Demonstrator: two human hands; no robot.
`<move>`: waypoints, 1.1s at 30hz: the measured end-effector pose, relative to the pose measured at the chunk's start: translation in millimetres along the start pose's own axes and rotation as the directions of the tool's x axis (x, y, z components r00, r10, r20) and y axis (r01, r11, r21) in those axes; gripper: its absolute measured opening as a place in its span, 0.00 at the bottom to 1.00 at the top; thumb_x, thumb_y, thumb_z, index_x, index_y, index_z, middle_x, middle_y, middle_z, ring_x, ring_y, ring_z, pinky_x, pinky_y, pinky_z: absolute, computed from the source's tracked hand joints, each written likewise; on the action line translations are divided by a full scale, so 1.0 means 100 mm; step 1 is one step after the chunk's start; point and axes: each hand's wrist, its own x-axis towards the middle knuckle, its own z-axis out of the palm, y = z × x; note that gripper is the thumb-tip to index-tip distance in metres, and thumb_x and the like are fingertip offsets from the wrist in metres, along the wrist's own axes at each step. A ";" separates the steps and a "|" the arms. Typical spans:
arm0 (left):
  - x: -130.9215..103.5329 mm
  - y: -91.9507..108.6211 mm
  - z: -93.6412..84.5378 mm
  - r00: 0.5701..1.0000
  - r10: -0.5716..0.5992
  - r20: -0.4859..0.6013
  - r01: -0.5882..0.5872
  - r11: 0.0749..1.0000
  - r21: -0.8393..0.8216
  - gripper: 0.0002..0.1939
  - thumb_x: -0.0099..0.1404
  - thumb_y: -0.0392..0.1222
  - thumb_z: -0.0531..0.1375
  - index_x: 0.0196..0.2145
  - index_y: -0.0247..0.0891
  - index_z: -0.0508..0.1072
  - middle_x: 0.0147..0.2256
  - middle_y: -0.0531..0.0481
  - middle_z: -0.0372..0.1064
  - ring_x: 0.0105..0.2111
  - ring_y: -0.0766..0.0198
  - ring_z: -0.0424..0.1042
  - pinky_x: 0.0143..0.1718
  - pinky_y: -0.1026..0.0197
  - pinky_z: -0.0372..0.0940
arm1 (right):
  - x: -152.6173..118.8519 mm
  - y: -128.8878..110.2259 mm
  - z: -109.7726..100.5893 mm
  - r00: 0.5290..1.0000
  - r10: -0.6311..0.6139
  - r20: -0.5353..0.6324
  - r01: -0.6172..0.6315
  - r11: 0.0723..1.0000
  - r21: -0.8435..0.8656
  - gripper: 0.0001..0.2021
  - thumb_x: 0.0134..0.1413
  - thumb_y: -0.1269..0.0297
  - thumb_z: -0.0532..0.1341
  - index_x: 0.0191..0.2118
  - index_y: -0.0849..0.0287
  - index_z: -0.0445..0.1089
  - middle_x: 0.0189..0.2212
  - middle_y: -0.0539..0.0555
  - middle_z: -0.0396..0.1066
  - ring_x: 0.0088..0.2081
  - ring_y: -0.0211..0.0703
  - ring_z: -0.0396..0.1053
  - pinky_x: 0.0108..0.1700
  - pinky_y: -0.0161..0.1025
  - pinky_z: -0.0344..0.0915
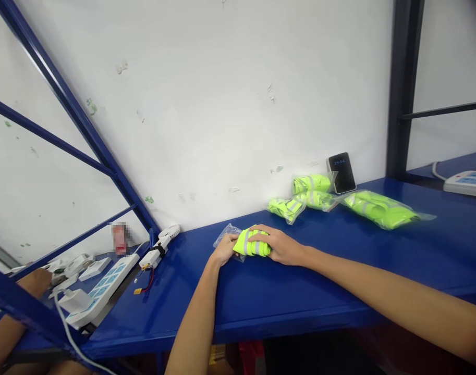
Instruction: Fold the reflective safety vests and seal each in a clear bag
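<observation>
A yellow-green reflective vest (251, 243) with grey stripes is rolled into a bundle over the blue tabletop. My right hand (282, 246) is wrapped over its right end and top. At its left end, my left hand (225, 249) is closed on a clear plastic bag (229, 229), whose film shows behind the fingers and under the vest. How far the vest is inside the bag cannot be made out. Beyond my right hand lie several bagged vests: one bundle (287, 208), others stacked (312, 183) by the wall, and a larger flat one (382, 209).
A phone (342, 173) leans on the wall behind the blue table (300, 297). At left are a white handheld device (159, 248) with loose wires, a power strip (105, 291) and blue frame posts (105, 151). Another person's arm (34, 284) reaches in beyond the frame.
</observation>
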 end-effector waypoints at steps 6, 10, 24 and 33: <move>0.03 -0.04 0.00 0.997 -0.006 -0.074 0.009 0.999 0.044 0.17 0.57 0.50 0.61 0.32 0.31 0.77 0.21 0.52 0.67 0.18 0.72 0.61 0.20 0.67 0.57 | -0.04 0.05 0.01 0.997 0.035 0.063 -0.034 0.999 -0.024 0.32 0.38 0.86 0.53 0.52 0.58 0.67 0.56 0.61 0.60 0.55 0.51 0.63 0.53 0.46 0.63; 0.04 -0.03 0.04 0.983 0.021 -0.184 0.004 0.991 0.134 0.16 0.62 0.50 0.57 0.33 0.32 0.74 0.23 0.51 0.68 0.20 0.70 0.64 0.23 0.66 0.61 | -0.06 0.14 -0.01 0.989 0.075 0.129 -0.075 0.997 -0.007 0.33 0.36 0.86 0.53 0.52 0.55 0.67 0.54 0.58 0.62 0.53 0.49 0.65 0.52 0.44 0.63; -0.07 0.24 0.22 0.868 0.467 -0.171 -0.256 0.714 0.651 0.18 0.68 0.46 0.51 0.38 0.36 0.78 0.32 0.47 0.75 0.29 0.64 0.69 0.32 0.63 0.61 | -0.02 0.27 -0.06 0.980 0.174 0.093 -0.171 0.984 -0.047 0.32 0.38 0.84 0.54 0.53 0.56 0.66 0.49 0.58 0.64 0.50 0.49 0.65 0.51 0.45 0.63; -0.13 0.29 0.27 0.801 0.592 -0.085 -0.245 0.455 0.856 0.17 0.69 0.40 0.48 0.48 0.39 0.72 0.37 0.45 0.73 0.36 0.60 0.71 0.41 0.59 0.64 | 0.00 0.21 0.05 0.972 0.229 0.060 -0.215 0.961 -0.176 0.29 0.43 0.81 0.55 0.54 0.56 0.65 0.48 0.57 0.64 0.46 0.48 0.67 0.48 0.43 0.65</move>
